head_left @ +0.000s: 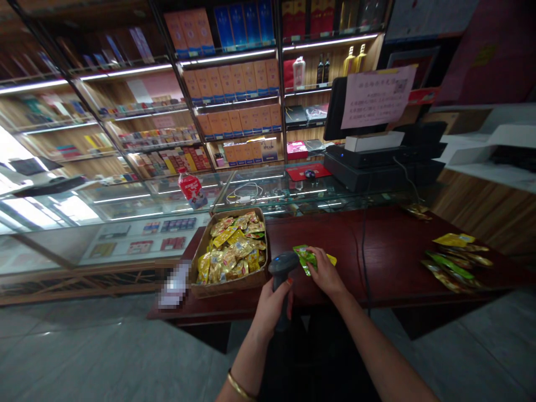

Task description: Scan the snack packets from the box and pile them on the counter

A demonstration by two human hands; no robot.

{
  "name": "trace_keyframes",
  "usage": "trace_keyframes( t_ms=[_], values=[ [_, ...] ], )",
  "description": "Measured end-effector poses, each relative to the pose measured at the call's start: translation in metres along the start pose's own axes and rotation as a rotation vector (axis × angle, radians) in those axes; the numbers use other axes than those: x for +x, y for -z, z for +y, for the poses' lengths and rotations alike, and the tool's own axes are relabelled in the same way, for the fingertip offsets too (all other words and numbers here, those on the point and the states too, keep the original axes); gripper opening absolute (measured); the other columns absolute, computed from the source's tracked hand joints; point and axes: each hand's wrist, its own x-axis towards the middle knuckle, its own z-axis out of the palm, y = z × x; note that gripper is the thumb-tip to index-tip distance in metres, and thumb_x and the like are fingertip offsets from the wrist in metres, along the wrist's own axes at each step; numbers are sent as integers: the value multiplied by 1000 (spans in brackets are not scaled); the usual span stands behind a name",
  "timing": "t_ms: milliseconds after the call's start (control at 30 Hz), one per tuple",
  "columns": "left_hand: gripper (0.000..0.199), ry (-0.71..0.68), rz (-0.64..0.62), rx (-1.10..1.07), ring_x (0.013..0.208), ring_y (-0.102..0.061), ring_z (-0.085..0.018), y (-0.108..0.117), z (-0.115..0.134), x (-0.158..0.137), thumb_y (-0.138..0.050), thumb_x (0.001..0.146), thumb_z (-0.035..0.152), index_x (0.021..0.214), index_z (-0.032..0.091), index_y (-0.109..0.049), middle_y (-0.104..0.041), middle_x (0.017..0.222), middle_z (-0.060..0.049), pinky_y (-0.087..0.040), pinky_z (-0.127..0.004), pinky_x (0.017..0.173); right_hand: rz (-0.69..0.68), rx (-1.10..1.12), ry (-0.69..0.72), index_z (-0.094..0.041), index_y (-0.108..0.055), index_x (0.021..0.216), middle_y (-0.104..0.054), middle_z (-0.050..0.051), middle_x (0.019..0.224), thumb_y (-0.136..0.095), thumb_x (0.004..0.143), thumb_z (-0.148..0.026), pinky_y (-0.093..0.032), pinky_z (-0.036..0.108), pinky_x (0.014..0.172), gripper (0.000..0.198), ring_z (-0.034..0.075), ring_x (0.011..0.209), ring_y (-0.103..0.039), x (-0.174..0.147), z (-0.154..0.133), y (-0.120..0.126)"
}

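Note:
My left hand (271, 306) is wrapped round the handle of a dark barcode scanner (283, 263), whose head points at the green snack packet. Over the dark red table (322, 227), the fingers of my right hand (325, 272) are closed on that green snack packet (305, 257). A bit of yellow wrapper (332, 259) shows beyond these fingers; whether it is a separate packet I cannot tell. Left of the scanner stands an open cardboard box (228, 286) full of gold and yellow snack packets (234, 248).
Several loose packets (454, 262) lie at the table's right end. A cable (364, 251) crosses the tabletop. Behind it, a glass counter (268, 192) carries a red-labelled bottle (192, 188), a mouse (310, 174) and a monitor (337, 111). A pale, blurred-out item (173, 287) sits at the left edge.

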Motion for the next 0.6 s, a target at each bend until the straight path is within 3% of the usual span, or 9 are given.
trace_keyframes(
  t_ms=[100,367,500,600],
  values=[
    [41,-23,-22,20,31,-42,-7,0,-3,0,-70,77,55,71,18,-54,-52,47,5,-29,-18,33,49,54,-21,-22,-50,128,-60,13,126,-51,90,-16,-48,49,107,39,28,122,-59,0,3,-4],
    [42,-29,-14,40,32,-44,-7,2,-7,5,-68,78,57,75,19,-53,-54,49,5,-32,-18,33,101,216,-91,-24,-56,120,-65,10,121,-60,84,-22,-49,51,105,36,29,118,-62,-3,4,-4],
    [44,7,32,48,31,-43,-8,11,-26,15,-70,74,60,76,20,-52,-53,49,6,-33,-19,32,183,314,-210,-23,-54,124,-65,13,122,-62,83,-30,-47,57,105,43,31,116,-63,6,3,2],
    [45,45,53,67,31,-44,-9,19,-44,22,-71,73,61,77,20,-53,-54,50,6,-33,-20,32,201,429,-251,-23,-50,129,-63,14,127,-63,83,-35,-45,54,109,50,29,121,-61,32,-11,-1]
  ],
)
